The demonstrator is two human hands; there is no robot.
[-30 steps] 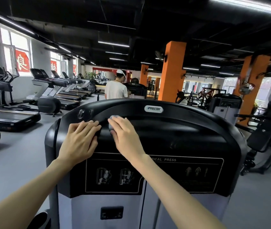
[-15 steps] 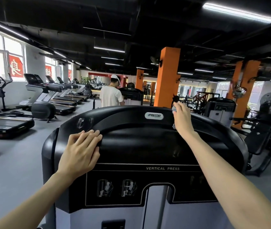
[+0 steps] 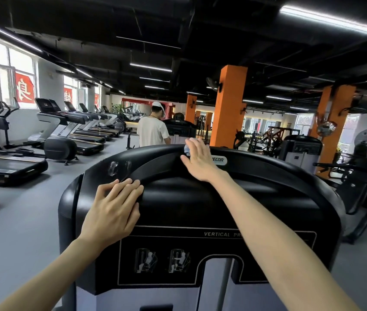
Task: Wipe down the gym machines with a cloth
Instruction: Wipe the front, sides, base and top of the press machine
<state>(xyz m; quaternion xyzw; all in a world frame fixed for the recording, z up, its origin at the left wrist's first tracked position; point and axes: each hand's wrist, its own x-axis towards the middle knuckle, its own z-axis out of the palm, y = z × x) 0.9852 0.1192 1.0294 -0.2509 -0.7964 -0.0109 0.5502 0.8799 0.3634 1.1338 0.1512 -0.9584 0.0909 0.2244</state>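
Gym floor (image 3: 21, 221), grey and matte, runs back under a black ceiling with strip lights. A row of treadmills (image 3: 83, 133) lines the windows on the left, and orange pillars (image 3: 227, 106) stand further back. A person in a white shirt and cap (image 3: 152, 133) stands beyond, back turned.

Close in front is the black top housing of a weight machine (image 3: 256, 198), labelled "VERTICAL PR…" on its front panel. The left hand (image 3: 113, 212) lies flat on the upper left of the housing, fingers straight and together, holding nothing. The right hand (image 3: 200, 160) reaches to the top rim, beside the partly covered logo. Its fingers lie fairly straight with the thumb spread, pressing a pale blue cloth (image 3: 188, 149) against the rim. The cloth is bunched and mostly hidden, showing only at the fingertips.
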